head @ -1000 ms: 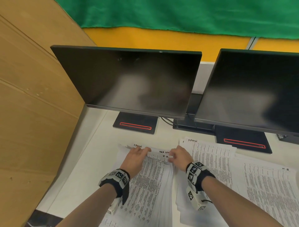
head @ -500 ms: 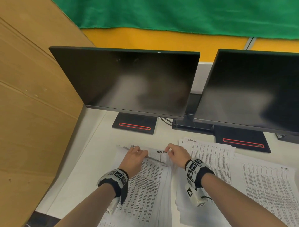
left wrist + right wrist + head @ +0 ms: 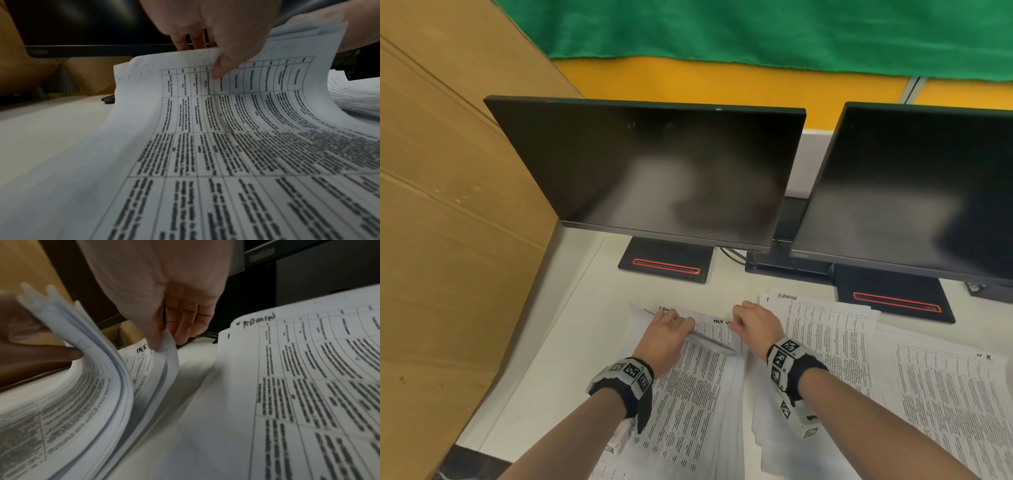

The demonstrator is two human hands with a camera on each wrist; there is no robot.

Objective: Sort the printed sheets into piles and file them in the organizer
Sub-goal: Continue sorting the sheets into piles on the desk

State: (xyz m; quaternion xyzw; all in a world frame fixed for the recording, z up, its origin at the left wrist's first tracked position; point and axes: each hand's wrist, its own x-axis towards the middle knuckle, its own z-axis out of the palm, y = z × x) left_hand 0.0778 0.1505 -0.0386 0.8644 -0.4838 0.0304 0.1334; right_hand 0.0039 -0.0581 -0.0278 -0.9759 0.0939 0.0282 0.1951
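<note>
Three spreads of printed table sheets lie on the white desk (image 3: 544, 359). My left hand (image 3: 667, 330) pinches the far edge of several top sheets of the left pile (image 3: 698, 394) and holds them lifted and curled (image 3: 236, 104). My right hand (image 3: 751, 323) pinches the far right corner of sheets lower in the same pile (image 3: 167, 344), thumb on top, beside a sheet headed "TAX" (image 3: 141, 348). The middle pile (image 3: 825, 342) carries a handwritten "ADMIN" heading (image 3: 259, 321). A third pile (image 3: 945, 394) lies at the right. No organizer is in view.
Two dark monitors (image 3: 654, 171) (image 3: 914, 192) stand on black bases (image 3: 666, 263) just behind the papers. A brown cardboard wall (image 3: 448, 240) bounds the desk on the left. Cables (image 3: 732, 255) run between the monitor stands.
Both hands have drawn slightly toward me along the left pile's far edge. The left hand has raised its bundle of sheets higher, and the right hand has taken a corner lower in the pile.
</note>
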